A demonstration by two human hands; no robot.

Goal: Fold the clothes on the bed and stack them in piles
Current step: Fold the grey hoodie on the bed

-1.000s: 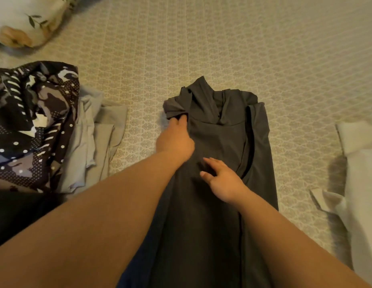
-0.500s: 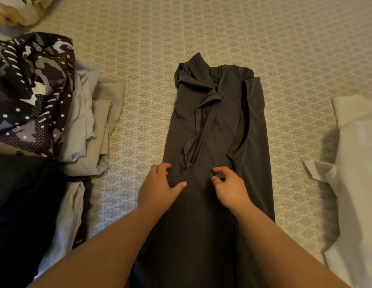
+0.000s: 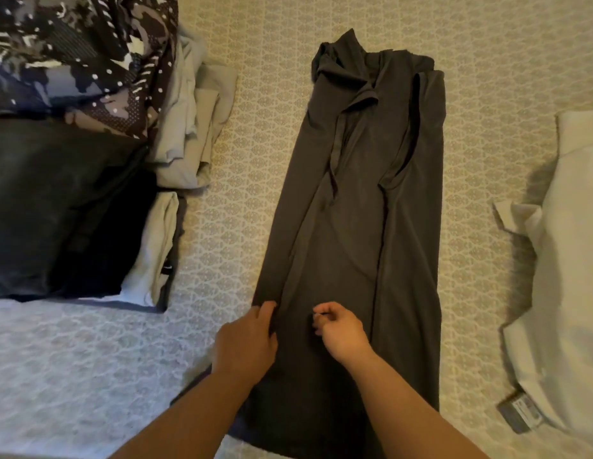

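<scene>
Sliding nearer than a moment ago, both hands now sit at the dark grey garment's [image 3: 358, 226] lower part: left hand [image 3: 245, 342] pinches its 9 o'clock edge, right hand [image 3: 341, 329] curls loosely on the cloth, its hold unclear. Garment lies lengthwise on the bed [image 3: 248, 160]; hem cut off. Clothes pile [image 3: 89, 144] at 10 o'clock, white garment [image 3: 560, 260] at 3.

Two bare forearms reach up from the bottom edge, side by side and slightly converging. The left hand [image 3: 247, 339] lies palm down, back of the hand to the camera, fingers extended forward with the fingertips bent over a fold of dark cloth [image 3: 354, 226]. The right hand [image 3: 341, 329], just beside it, is curled, its fingers [image 3: 323, 309] drawn in toward the thumb and pinching the cloth.
</scene>
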